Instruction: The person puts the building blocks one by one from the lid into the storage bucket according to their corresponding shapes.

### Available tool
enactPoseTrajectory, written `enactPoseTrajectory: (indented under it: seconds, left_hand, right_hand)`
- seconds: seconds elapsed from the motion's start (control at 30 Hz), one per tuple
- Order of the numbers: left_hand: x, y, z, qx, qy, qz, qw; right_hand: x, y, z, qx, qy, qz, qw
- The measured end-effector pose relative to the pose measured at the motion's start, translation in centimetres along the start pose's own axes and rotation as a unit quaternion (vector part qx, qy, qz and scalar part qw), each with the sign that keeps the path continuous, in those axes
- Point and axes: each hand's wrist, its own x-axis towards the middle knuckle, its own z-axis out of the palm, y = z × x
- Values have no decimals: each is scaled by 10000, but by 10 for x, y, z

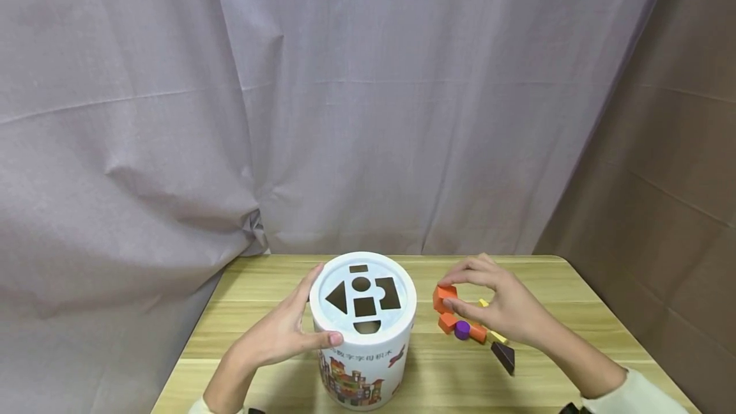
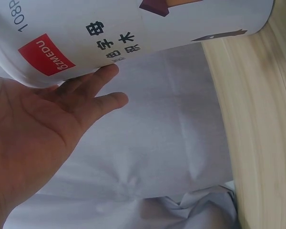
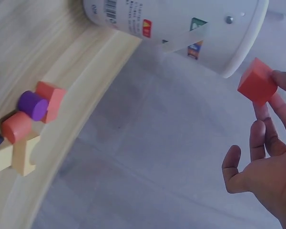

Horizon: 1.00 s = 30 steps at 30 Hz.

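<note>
White cylindrical bucket [image 1: 374,366] carries all the lettering: dark printed characters 数字字母积木 [image 1: 365,354] below the rim, grey "108P" [image 2: 15,15] at the left wrist view's top edge, white "OZMEDU" (first letter unclear) on a red rectangular label [image 2: 46,53], plus black barcode [image 3: 110,8] and small side print [image 3: 133,16], both illegible.

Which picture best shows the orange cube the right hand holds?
The right wrist view: the orange cube looks larger there, its edges clear. The head view shows it smaller; the left wrist view doesn't show it.
</note>
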Motion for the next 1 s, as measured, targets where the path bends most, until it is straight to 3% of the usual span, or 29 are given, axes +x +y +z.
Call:
enactPoseTrajectory:
  seconds: [0.3,1.0]
  left_hand:
    - [0,1,2,-20,14,82,10000]
    - [1,6,4,-118,-45,102,9999]
  right_hand:
    - [14,-11,4,503,38,-39,9987]
    - [38,-25,23,645,-217,8,9977]
